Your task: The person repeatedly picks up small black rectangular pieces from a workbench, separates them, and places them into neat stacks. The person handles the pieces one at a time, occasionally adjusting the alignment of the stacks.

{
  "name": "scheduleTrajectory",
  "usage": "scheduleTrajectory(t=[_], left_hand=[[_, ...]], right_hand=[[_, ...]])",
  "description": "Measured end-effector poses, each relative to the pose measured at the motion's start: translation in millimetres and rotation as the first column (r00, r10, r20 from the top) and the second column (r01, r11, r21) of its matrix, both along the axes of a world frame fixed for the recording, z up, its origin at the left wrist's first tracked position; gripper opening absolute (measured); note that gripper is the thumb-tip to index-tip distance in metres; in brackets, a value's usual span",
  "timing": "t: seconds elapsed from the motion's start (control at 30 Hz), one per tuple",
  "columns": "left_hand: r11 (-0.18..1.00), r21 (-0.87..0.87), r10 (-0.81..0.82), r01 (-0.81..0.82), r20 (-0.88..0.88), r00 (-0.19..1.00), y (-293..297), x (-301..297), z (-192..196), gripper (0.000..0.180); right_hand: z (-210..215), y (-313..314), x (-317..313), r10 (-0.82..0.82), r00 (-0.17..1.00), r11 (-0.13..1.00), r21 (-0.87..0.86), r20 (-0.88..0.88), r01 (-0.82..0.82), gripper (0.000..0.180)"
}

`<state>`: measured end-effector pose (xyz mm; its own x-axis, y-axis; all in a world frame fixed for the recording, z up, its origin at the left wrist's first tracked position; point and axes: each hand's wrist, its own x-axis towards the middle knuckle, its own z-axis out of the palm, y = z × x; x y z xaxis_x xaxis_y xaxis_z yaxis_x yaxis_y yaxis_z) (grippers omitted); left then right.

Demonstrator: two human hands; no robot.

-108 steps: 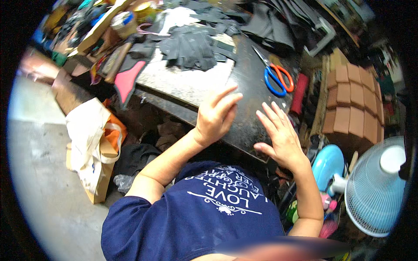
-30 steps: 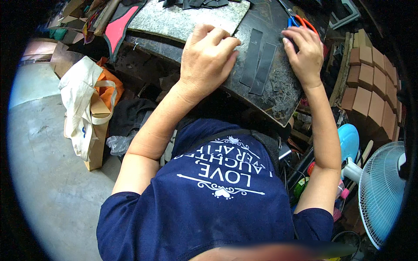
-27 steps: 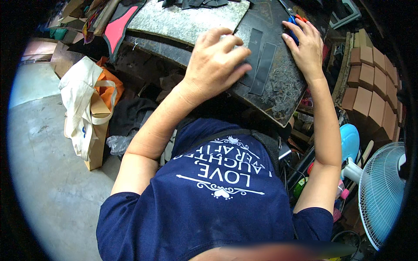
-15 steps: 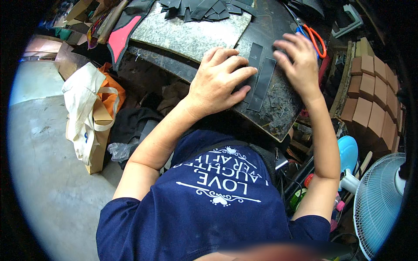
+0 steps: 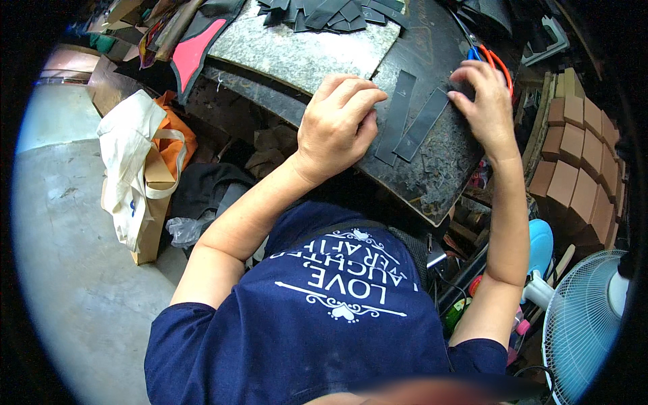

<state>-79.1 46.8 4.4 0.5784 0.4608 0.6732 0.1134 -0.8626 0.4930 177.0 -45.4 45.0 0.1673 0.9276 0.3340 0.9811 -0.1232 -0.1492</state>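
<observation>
Two long dark strips lie on the black worktop, crossing near their lower ends. The left strip (image 5: 397,115) stands nearly upright, while the right strip (image 5: 423,127) slants up toward my right hand. My left hand (image 5: 339,125) hovers left of the strips, fingers curled in and thumb close to the index finger; anything inside is hidden. My right hand (image 5: 487,104) is just beyond the slanted strip's upper end, thumb and bent fingers apart, holding nothing visible. Scissors with orange and blue handles (image 5: 498,64) lie just beyond it.
A pale speckled board (image 5: 310,57) carries a pile of dark cut pieces (image 5: 331,13). Scraps and dust cover the worktop's near corner (image 5: 432,182). Brown stacked blocks (image 5: 580,162) and a fan (image 5: 587,324) stand right. A white cloth bag (image 5: 131,162) sits left.
The right strip has turned, its upper end swinging right, away from the left strip. My right hand has moved right and nearer; my left hand's fingers have curled in and drawn back.
</observation>
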Motion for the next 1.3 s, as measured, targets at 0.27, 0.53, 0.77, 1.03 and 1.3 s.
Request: scheduleTrajectory(t=[0.27,0.53,0.77,1.03,1.3], left_hand=[[0.998,-0.057,0.011,-0.005,0.093,0.996,1,-2,-4,0.032],[0.997,-0.077,0.004,0.006,0.128,0.992,3,-2,-7,0.031],[1.0,0.013,0.014,-0.017,0.19,0.982,6,3,-12,0.03],[1.0,-0.005,0.004,-0.003,0.161,0.987,5,1,-10,0.03],[1.0,-0.018,0.006,-0.005,0.09,0.996,0,1,-1,0.027]], right_hand=[[-10,28,-32,0.097,0.987,0.995,-0.026,-0.13,-0.101,0.023],[-18,38,-9,-0.032,0.781,0.994,-0.105,-0.624,-0.044,0.021],[-29,39,-23,0.087,0.966,0.987,-0.109,-0.242,-0.116,0.025],[-19,45,-1,0.111,0.52,0.987,0.033,-0.847,-0.157,0.015],[-5,28,6,-0.132,0.41,0.991,-0.113,-0.902,0.069,0.024]])
